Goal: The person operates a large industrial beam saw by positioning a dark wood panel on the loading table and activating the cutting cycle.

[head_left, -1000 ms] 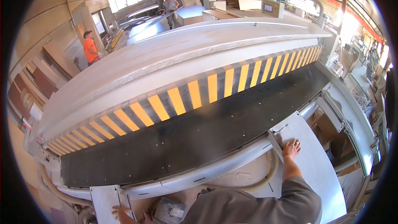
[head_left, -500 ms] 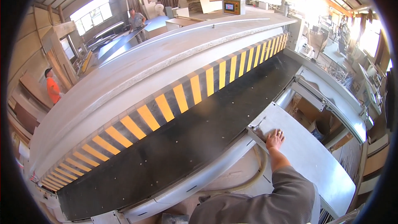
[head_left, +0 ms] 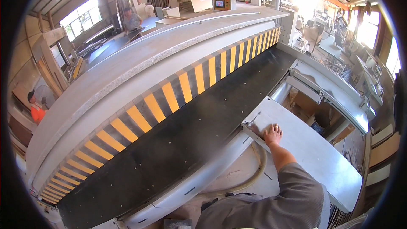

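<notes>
- Our right hand (head_left: 273,135) lies palm-down on the grey panel (head_left: 316,152) at four o'clock, fingers loosely spread and grasping nothing, perhaps for support
- The panel's end adjoins the black bed (head_left: 182,138), perhaps extending it
- The striped guard (head_left: 185,87), eight to one o'clock, presumably warns us off
- Our left hand is unseen; we cannot tell its fingers

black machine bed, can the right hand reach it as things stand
Probably yes: the right hand rests on the grey side table, near the black machine bed, and nothing visible stands between them.
</notes>
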`<state>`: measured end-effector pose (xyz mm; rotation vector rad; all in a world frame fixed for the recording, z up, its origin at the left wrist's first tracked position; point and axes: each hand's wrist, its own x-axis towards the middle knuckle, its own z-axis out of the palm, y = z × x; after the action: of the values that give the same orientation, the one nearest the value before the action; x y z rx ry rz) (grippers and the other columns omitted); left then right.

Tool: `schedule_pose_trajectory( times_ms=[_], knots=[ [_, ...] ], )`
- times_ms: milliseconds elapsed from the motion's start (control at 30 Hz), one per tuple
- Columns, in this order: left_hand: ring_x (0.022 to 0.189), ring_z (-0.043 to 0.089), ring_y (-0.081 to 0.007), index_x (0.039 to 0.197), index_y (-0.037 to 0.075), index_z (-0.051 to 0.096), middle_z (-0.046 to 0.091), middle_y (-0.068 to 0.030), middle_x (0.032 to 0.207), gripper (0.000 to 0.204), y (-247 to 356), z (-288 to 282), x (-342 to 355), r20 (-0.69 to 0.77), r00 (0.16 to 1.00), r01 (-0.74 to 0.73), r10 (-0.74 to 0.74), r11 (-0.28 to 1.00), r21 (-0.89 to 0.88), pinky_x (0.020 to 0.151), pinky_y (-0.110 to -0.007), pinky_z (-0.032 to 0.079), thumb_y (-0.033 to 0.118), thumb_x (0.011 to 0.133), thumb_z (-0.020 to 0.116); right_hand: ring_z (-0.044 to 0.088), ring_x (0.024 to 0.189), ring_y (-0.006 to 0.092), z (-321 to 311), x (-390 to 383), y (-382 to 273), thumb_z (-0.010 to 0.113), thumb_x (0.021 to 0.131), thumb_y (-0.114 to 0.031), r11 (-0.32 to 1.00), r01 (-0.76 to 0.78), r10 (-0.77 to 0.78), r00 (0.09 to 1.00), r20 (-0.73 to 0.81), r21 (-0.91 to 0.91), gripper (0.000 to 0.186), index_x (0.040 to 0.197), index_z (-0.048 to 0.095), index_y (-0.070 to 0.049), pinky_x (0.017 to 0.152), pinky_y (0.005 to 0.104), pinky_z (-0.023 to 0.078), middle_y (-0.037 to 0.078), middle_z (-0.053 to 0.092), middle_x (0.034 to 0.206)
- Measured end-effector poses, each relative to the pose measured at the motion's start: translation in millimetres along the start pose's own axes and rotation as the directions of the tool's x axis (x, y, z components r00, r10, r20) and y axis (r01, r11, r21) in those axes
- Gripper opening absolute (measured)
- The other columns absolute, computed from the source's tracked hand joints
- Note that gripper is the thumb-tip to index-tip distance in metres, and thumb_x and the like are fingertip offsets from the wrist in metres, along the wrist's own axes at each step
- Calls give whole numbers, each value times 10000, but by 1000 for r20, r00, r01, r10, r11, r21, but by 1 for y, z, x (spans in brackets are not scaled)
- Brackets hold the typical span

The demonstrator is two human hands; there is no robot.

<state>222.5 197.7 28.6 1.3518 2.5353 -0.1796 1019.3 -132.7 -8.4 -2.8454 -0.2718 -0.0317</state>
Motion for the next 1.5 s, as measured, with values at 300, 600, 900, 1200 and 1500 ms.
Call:
schedule_pose_trajectory(
  times_ms=[300, 600, 900, 1200, 1500],
  knots=[
    [1405, 414, -491, 1582, 141, 221, 258, -253, 1611, 1063, 20, 7, -2, -26, 997, -73, 72, 997, -31, 1082, -578, 463, 484, 792, 842, 155, 1589, 292, -4, -14, 29, 500, 1004, -467, 981, 192, -193, 981, 18, 33, 693, 1585, 386, -106, 1292, 464, 78, 136, 247, 1698],
    [1387, 439, -484, 1567, 135, 262, 297, -254, 1591, 1015, 42, 16, -8, -67, 988, -145, 141, 988, -55, 1072, -569, 472, 488, 803, 830, 154, 1587, 315, -12, -23, 17, 514, 1002, -410, 989, 121, -131, 984, -119, -84, 652, 1568, 408, -104, 1280, 547, 60, 147, 227, 1702],
    [1369, 463, -476, 1551, 130, 303, 335, -256, 1571, 969, 43, 31, -7, -110, 971, -222, 212, 971, -87, 1062, -559, 480, 493, 813, 818, 200, 1568, 333, -1, -30, 25, 527, 997, -408, 986, 134, -147, 978, -145, -100, 609, 1512, 464, -89, 1271, 580, 68, 161, 330, 1644],
    [1351, 488, -469, 1535, 125, 345, 374, -257, 1550, 925, 0, 69, -19, -260, 868, -471, 422, 867, -164, 1051, -550, 489, 497, 824, 805, 226, 1553, 317, 2, -14, 26, 536, 993, -419, 989, 133, -138, 986, -95, -58, 623, 1525, 444, -108, 1255, 611, 119, 138, 325, 1645],
    [1333, 513, -462, 1519, 120, 386, 413, -258, 1530, 883, -112, 167, -48, -101, 793, -610, 601, 780, -144, 1041, -541, 497, 502, 835, 793, 255, 1544, 334, -8, -17, 22, 500, 1009, -427, 990, 129, -136, 983, -125, -62, 595, 1506, 461, -102, 1250, 596, 156, 143, 369, 1625]
  ],
)
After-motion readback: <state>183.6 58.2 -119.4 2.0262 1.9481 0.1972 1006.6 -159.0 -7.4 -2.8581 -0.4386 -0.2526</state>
